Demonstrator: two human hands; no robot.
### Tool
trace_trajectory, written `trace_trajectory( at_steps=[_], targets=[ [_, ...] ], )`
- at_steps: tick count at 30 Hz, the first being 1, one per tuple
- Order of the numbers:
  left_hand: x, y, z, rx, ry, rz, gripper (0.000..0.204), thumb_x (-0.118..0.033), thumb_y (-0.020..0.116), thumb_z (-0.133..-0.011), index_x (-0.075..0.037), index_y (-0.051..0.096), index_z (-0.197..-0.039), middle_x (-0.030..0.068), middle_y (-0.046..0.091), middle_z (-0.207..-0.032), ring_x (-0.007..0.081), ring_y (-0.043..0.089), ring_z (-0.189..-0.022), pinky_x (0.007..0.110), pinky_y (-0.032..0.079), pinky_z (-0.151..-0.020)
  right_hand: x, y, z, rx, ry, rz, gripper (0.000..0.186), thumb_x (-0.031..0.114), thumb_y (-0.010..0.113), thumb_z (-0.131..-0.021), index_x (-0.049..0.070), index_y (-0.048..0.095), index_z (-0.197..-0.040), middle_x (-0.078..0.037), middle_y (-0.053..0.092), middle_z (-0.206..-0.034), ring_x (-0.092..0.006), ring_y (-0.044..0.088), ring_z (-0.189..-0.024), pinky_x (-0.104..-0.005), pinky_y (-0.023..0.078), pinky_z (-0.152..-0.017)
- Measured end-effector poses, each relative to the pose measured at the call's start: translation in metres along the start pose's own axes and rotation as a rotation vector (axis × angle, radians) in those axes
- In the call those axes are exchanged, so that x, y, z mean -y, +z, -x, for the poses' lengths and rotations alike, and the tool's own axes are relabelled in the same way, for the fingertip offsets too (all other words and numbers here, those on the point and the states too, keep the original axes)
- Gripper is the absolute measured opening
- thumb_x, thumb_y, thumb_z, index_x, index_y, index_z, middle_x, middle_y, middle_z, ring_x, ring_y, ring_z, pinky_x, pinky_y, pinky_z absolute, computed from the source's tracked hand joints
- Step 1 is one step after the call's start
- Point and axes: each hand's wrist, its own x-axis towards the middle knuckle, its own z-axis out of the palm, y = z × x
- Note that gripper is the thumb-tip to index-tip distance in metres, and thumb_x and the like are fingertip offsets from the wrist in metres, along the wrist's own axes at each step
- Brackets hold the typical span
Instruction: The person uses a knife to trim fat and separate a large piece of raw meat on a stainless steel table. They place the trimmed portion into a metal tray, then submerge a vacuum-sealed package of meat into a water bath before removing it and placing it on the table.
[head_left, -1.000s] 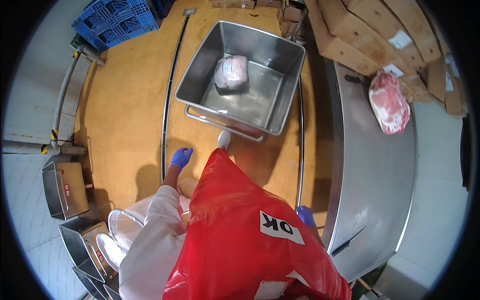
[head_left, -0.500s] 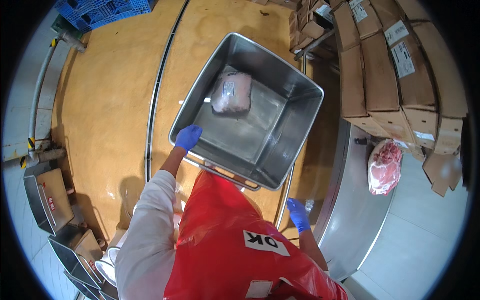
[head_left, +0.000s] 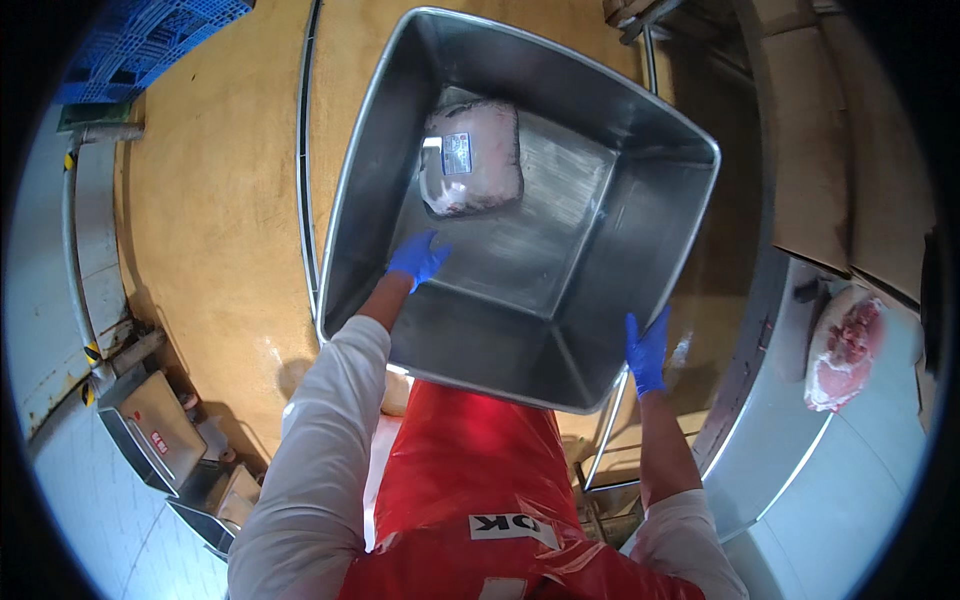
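Note:
A large steel bin (head_left: 686,240) is right in front of me, holding a wrapped, pale block of frozen meat (head_left: 480,170) with a label, toward its back left. My left hand (head_left: 418,260), in a blue glove, reaches into the bin below the block, fingers apart and not touching it. My right hand (head_left: 646,355), also blue-gloved, is at the bin's right rim near the front corner, fingers extended; whether it touches the metal I cannot tell.
Blue pallets (head_left: 140,45) stand at the back left, beside pipework (head_left: 75,230). Steel scrapers or trays (head_left: 165,430) line the left wall. On the right, cardboard boxes (head_left: 810,150) overhang a steel counter (head_left: 770,480) with a raw meat cut (head_left: 842,355). A floor rail (head_left: 305,170) runs left of the bin.
The bin appears nearer and larger. My left hand has moved from its near rim to inside it. My right hand has risen from low at the side to the right rim.

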Motion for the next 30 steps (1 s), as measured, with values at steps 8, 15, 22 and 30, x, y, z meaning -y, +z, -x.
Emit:
trace_trajectory(
  at_steps=[8,15,22,30],
  targets=[
    [-0.025,-0.028,-0.205,-0.253,0.185,-0.426,0.096,-0.074,0.054,-0.094,-0.006,0.037,-0.160,0.0261,0.034,-0.165,0.0458,0.047,-0.142,0.050,0.040,-0.119,0.015,0.019,-0.023,-0.157,0.140,-0.082,0.061,0.026,0.064,-0.104,-0.002,0.036,-0.151,-0.036,0.062,-0.131,-0.0504,0.064,-0.118,-0.0519,0.052,-0.099],
    [-0.029,-0.063,-0.347,0.005,0.232,-0.397,0.089,-0.073,0.052,-0.096,-0.014,0.039,-0.161,0.0226,0.032,-0.167,0.0405,0.035,-0.153,0.050,0.033,-0.124,0.007,0.022,-0.022,-0.142,0.171,-0.170,0.055,0.015,0.066,-0.101,-0.002,0.039,-0.146,-0.031,0.067,-0.123,-0.0451,0.069,-0.112,-0.0492,0.054,-0.094],
    [-0.007,-0.061,-0.405,0.079,0.086,-0.156,0.097,-0.069,0.056,-0.098,0.007,0.038,-0.157,0.0300,0.048,-0.156,0.0414,0.046,-0.147,0.042,0.037,-0.120,0.000,0.025,-0.021,-0.174,0.171,-0.236,0.057,0.012,0.069,-0.097,-0.003,0.041,-0.145,-0.026,0.068,-0.119,-0.0352,0.070,-0.109,-0.0454,0.054,-0.094],
    [0.028,-0.028,-0.372,0.150,0.200,-0.108,0.085,-0.057,0.058,-0.101,0.006,0.043,-0.155,0.0275,0.045,-0.159,0.0381,0.048,-0.145,0.041,0.036,-0.120,-0.003,0.027,-0.013,-0.191,0.199,-0.258,0.061,0.012,0.072,-0.094,-0.002,0.041,-0.146,-0.026,0.068,-0.120,-0.0368,0.069,-0.110,-0.0465,0.054,-0.095]
  ],
)
